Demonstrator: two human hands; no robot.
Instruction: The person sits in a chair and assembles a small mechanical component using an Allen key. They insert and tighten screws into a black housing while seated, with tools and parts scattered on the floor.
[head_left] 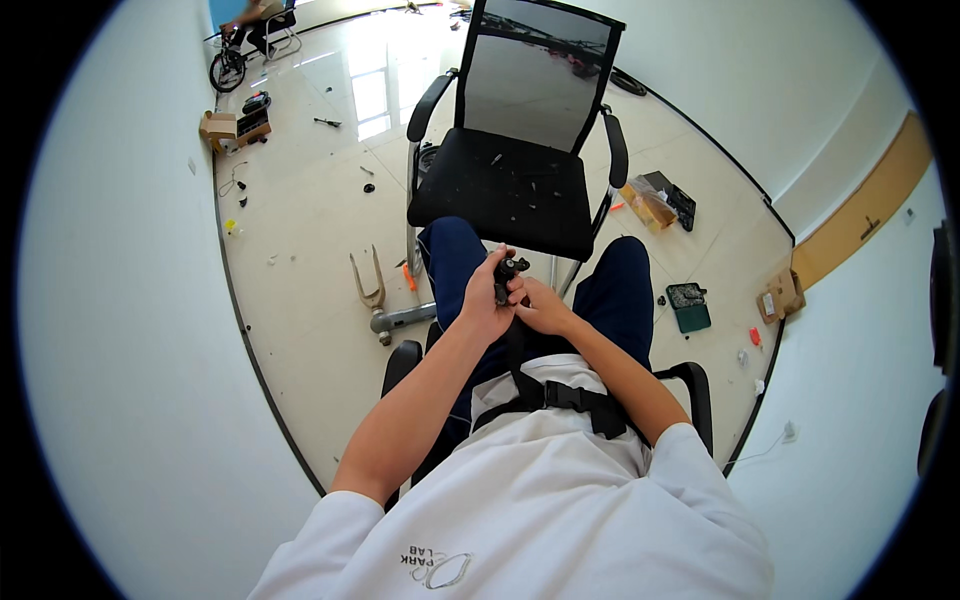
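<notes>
Above my lap, my left hand (484,303) is closed around a small black mechanical part (508,268), which has rounded knobs or bolt heads at its upper end. It resembles a bicycle component, but its exact kind does not show. From the other side my right hand (546,309) reaches in, its fingers bent against the part's lower right side. What those fingertips pinch, if anything, is hidden. Straight ahead stands a black mesh-backed chair (500,190), with a small screwdriver-like tool (496,159) and several tiny pieces lying on its seat.
A bicycle fork (374,297) lies on the floor left of my knees, beside an orange-handled tool (409,277). On the right are a green case (691,312) and cardboard boxes (782,296). Another person (256,22) sits at the far left by a wheel (227,71).
</notes>
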